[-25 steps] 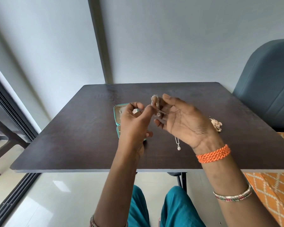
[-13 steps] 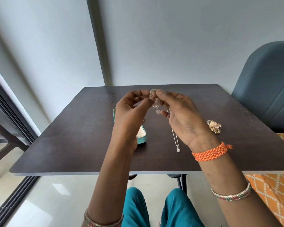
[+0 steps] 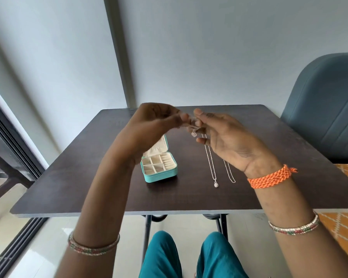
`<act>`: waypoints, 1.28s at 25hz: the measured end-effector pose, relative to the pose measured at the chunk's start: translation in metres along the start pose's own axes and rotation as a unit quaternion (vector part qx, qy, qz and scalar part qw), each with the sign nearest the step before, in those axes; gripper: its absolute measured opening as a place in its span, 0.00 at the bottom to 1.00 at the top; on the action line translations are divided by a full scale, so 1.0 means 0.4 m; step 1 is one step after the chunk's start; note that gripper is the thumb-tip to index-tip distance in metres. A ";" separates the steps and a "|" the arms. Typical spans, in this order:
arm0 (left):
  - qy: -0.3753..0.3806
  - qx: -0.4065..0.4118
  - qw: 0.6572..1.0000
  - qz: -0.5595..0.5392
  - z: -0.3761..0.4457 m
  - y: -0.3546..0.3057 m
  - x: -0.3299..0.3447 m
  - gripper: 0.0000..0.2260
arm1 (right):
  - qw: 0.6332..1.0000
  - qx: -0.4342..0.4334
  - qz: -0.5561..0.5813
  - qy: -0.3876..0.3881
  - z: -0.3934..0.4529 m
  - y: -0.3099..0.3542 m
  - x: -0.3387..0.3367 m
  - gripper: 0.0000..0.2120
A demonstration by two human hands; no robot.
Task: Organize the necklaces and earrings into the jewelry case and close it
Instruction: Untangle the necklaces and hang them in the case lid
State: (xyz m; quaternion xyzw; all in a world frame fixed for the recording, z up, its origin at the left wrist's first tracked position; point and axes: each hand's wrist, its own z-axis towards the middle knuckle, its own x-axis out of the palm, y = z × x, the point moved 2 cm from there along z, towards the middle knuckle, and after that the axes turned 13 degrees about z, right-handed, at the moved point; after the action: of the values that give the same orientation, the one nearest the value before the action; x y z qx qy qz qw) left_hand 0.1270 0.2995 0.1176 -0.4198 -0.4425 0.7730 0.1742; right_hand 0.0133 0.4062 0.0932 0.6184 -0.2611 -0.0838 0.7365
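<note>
Necklace (image 3: pixel 211 163): thin silver chain, teardrop pendant, hanging above the desk (image 3: pixel 88 177).
Your grip: left hand (image 3: pixel 155 121) and right hand (image 3: pixel 225 141) both pinch its top.
Case (image 3: pixel 159 167): teal, open, cream compartments, on dark wood-grain desk.

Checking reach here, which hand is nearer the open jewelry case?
Left. The left hand hovers just above the jewelry case; the right hand is off to its right.

Table (image 3: pixel 72 183) dark matt wood-grain; jewelry case (image 3: pixel 161 176) smooth teal shell, cream cloth-like lining; necklace (image 3: pixel 213 167) shiny metal
</note>
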 end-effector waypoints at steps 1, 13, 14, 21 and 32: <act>0.021 -0.018 0.998 -0.050 0.003 -0.005 -0.002 0.04 | 0.999 0.006 0.034 0.020 -0.003 -0.004 0.006 0.15; 0.030 -0.089 0.982 -0.165 0.005 0.013 0.002 0.10 | 0.981 -0.013 0.182 0.068 -0.016 -0.029 -0.001 0.04; 0.033 -0.104 0.975 -0.195 0.003 0.018 0.008 0.10 | 0.973 -0.004 0.220 0.067 -0.016 -0.034 0.008 0.04; 0.085 -0.135 0.901 -0.403 -0.004 0.029 0.055 0.08 | 0.922 0.055 0.382 0.017 0.001 -0.072 0.048 0.06; -0.002 -0.028 0.983 -0.182 -0.011 0.042 0.097 0.09 | 0.963 0.034 0.249 -0.097 0.002 -0.114 -0.034 0.13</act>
State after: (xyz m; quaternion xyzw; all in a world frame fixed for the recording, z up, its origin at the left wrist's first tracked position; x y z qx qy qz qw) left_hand 0.1092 0.3176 0.0833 -0.3350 -0.5337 0.7166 0.2992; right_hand 0.0103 0.4014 0.0458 0.5472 -0.4798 0.0512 0.6839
